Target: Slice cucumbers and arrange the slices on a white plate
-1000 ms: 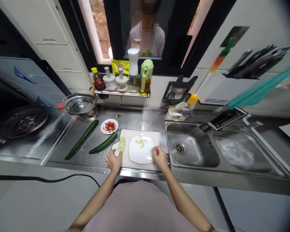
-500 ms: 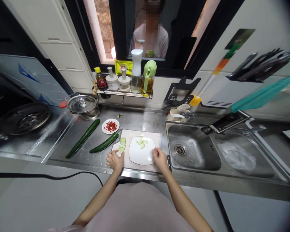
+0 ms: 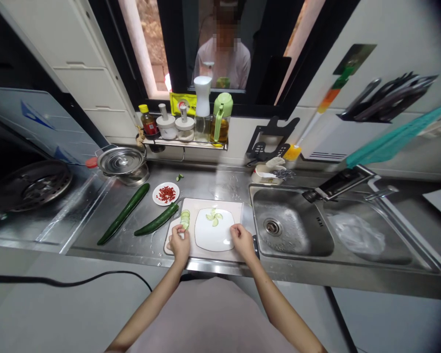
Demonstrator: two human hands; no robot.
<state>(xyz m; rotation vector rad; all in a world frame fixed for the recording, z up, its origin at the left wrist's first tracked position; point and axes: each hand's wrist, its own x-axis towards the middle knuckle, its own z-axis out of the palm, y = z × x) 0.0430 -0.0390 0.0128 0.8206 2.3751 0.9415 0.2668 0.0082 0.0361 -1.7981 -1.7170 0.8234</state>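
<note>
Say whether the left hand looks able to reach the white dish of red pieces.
Likely yes: the dish is uncovered, and the shorter cucumber, whose tip lies low between it and the left hand, should hardly block the way.

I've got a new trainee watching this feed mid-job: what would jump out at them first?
Most likely the white plate on the board, with pale slices fanned toward its far side. The left hand is at the near end of a row of slices, the right hand by the plate's right edge. Next, the bright red bits in a small dish beyond the board's far left corner.
</note>
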